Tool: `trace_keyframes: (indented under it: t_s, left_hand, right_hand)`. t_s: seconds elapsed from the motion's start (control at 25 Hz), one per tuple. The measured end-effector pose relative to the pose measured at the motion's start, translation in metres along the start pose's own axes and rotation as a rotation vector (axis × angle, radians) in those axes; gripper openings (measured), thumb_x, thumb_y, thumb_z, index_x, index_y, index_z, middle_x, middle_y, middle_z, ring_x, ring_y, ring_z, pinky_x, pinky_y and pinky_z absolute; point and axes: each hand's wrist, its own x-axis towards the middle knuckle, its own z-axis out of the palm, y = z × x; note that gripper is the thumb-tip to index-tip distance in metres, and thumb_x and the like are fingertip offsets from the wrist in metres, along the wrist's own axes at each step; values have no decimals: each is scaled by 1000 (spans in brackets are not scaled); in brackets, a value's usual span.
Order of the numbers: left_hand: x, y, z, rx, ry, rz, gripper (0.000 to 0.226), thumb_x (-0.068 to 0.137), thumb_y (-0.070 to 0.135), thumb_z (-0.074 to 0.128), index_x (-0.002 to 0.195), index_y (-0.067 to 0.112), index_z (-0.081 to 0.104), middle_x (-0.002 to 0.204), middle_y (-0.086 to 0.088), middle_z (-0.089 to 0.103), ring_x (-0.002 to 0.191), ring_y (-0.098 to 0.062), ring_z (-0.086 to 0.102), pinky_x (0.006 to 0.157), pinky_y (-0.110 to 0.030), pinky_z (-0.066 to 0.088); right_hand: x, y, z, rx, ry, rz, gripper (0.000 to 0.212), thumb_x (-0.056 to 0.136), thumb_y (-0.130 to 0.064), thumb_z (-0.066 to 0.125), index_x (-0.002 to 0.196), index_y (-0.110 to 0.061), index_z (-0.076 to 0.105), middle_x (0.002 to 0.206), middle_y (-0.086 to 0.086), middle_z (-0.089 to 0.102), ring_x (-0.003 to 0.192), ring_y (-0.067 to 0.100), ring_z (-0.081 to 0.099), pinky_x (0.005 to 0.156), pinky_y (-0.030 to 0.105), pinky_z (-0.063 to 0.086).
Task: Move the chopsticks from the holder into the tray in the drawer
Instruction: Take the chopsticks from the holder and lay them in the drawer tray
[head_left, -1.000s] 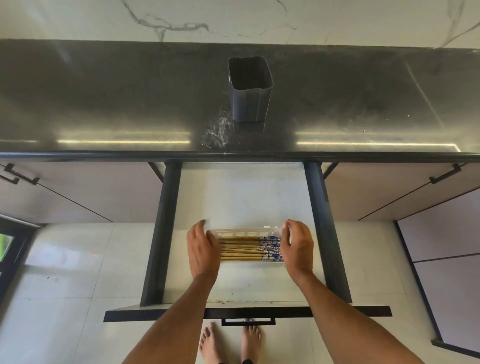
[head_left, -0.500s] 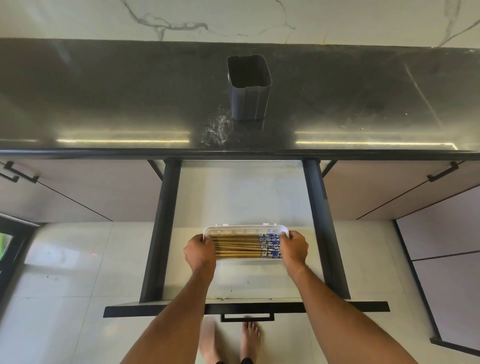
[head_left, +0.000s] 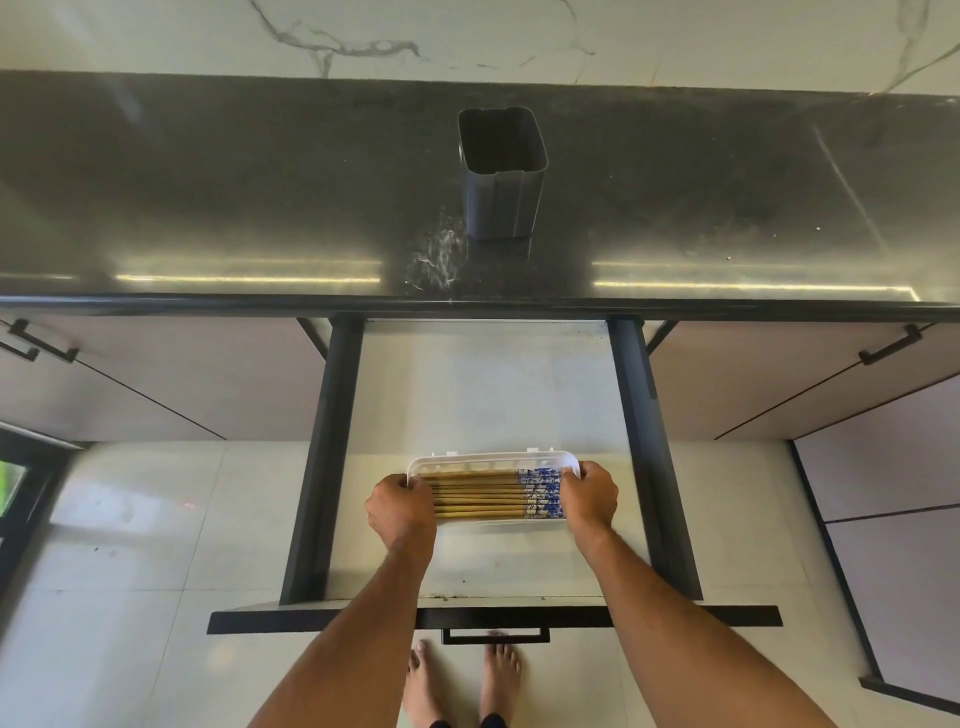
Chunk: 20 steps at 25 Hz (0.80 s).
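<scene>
A white plastic tray (head_left: 491, 459) lies in the open drawer (head_left: 483, 400), near its front. Several wooden chopsticks (head_left: 480, 495) with blue-and-white patterned ends lie side by side in the tray, patterned ends to the right. My left hand (head_left: 401, 508) grips the tray's left end and my right hand (head_left: 589, 494) grips its right end. The grey square holder (head_left: 503, 174) stands upright on the dark countertop, and I see nothing inside it.
The dark countertop (head_left: 208, 197) runs across the view in front of a marble wall. Black drawer rails (head_left: 324, 457) flank the drawer, and its front panel with a handle (head_left: 495, 635) is nearest me. Closed cabinet doors sit on either side. My bare feet stand on the tiled floor.
My hands went from resting flat at the tray's ends to closing their fingers around both ends. The tray has shifted slightly away from me.
</scene>
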Motion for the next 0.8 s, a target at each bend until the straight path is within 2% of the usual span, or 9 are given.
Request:
trace_keyframes:
  t_s: [0.2, 0.36, 0.56, 0.64, 0.76, 0.8]
  left_hand:
    - [0, 0, 2, -29, 1, -15, 22, 101, 23, 59, 86, 11, 71, 77, -3, 67, 68, -18, 65, 55, -18, 50]
    - [-1, -1, 7, -13, 28, -70, 25, 99, 20, 60, 78, 9, 67, 72, -7, 64, 66, -20, 65, 52, -22, 48]
    - [-1, -3, 9, 18, 7, -54, 23, 100, 16, 58, 81, 7, 68, 72, -6, 63, 67, -18, 63, 53, -22, 47]
    - [0, -4, 10, 33, 2, -38, 20, 100, 16, 58, 85, 7, 68, 73, -5, 63, 69, -19, 64, 59, -25, 51]
    - [2, -8, 12, 43, -25, -15, 12, 99, 15, 60, 92, 9, 67, 77, -2, 63, 73, -18, 65, 63, -27, 55]
    - [1, -9, 11, 47, -31, -9, 10, 99, 15, 61, 93, 9, 67, 78, -2, 63, 73, -18, 64, 63, -26, 55]
  right_hand:
    - [0, 0, 0, 4, 5, 6, 19, 97, -17, 55, 100, -4, 68, 96, 13, 72, 70, 18, 63, 48, 19, 38]
    - [-1, 0, 0, -2, 3, 8, 19, 97, -16, 55, 101, -4, 68, 97, 13, 72, 64, 10, 58, 46, 17, 36]
    - [-6, -2, 0, -29, 5, -19, 21, 100, -18, 53, 110, -4, 65, 104, 13, 71, 72, 15, 60, 47, 15, 38]
    - [-11, -4, 1, -33, 7, -38, 23, 101, -17, 52, 116, -4, 64, 107, 14, 70, 78, 17, 61, 52, 17, 44]
    - [-15, -6, 1, -24, 19, -45, 25, 100, -14, 52, 119, -2, 64, 112, 16, 71, 88, 25, 65, 70, 31, 56]
    - [-15, -6, 0, -26, 16, -49, 25, 100, -14, 52, 119, -2, 64, 112, 16, 71, 88, 25, 65, 71, 32, 56]
